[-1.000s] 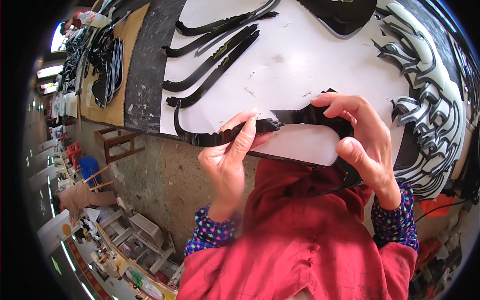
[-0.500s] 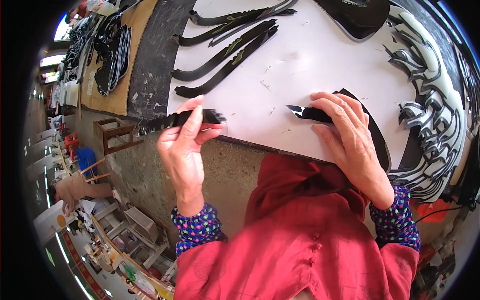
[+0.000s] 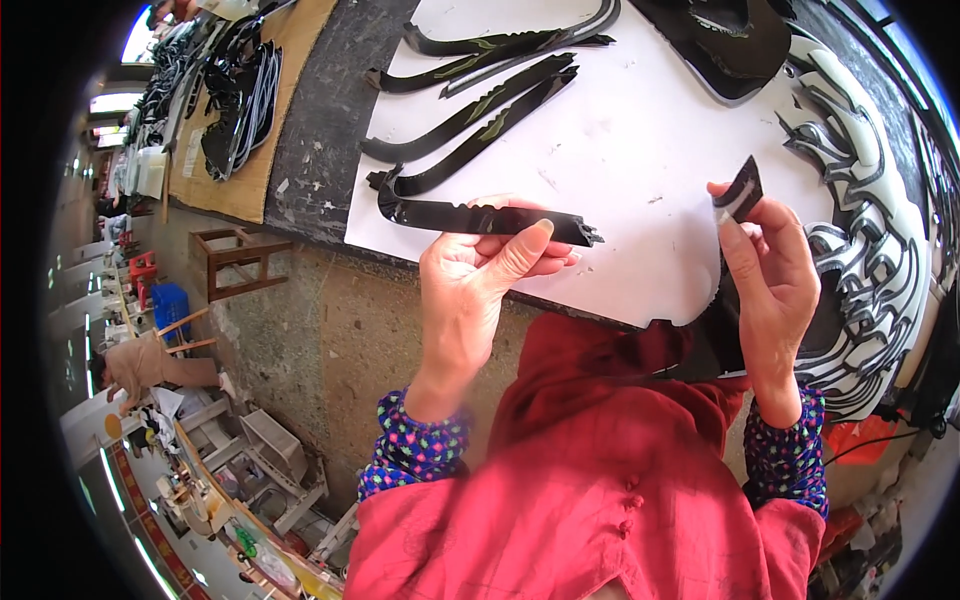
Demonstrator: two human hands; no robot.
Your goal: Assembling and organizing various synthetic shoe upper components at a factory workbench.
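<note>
My left hand pinches a long, curved black strip between thumb and fingers, over the table's near edge. The strip lies nearly level, its hooked end to the left and its jagged end to the right. In my right hand is a black piece with a pointed tip and a pale, shiny patch, raised between thumb and fingers; its lower part is hidden. Beyond my left hand, several similar curved black strips with green marks lie on the white sheet.
Curved white and black pieces are piled along the right side. A large dark panel lies at the far right. Brown board with black parts is at the far left; a wooden stool stands on the floor there.
My left hand has moved right with the strip, which now shows more of its length. My right hand has lifted the pointed black piece off the white sheet and turned its tip upward.
</note>
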